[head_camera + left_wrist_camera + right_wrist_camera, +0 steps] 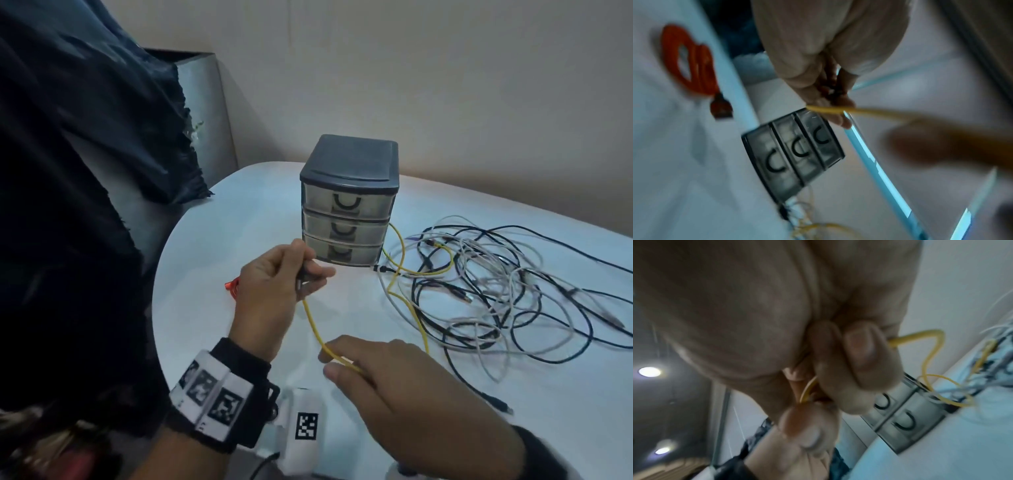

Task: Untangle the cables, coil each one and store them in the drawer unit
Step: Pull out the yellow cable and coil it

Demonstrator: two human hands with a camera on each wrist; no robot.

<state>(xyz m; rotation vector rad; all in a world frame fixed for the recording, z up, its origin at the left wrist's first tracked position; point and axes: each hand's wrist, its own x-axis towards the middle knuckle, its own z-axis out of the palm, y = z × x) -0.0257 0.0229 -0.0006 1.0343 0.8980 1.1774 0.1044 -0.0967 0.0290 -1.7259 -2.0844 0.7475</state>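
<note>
A thin yellow cable (313, 325) runs between both hands. My left hand (274, 281) pinches its dark plug end in front of the drawer unit (347, 202), a small grey unit with three shut translucent drawers. My right hand (394, 383) grips the same yellow cable (929, 353) lower down, near the table's front. From there the cable leads back into a tangle of black, white and grey cables (496, 291) on the right of the white table (222, 240). In the left wrist view the yellow cable (859, 111) stretches taut from my fingers.
A coiled orange cable (690, 60) with a dark plug lies on the table left of my left hand, partly seen as an orange cable (233, 286) behind it. A dark cloth (85, 171) hangs at the left. A black plug (498, 404) lies near the front right.
</note>
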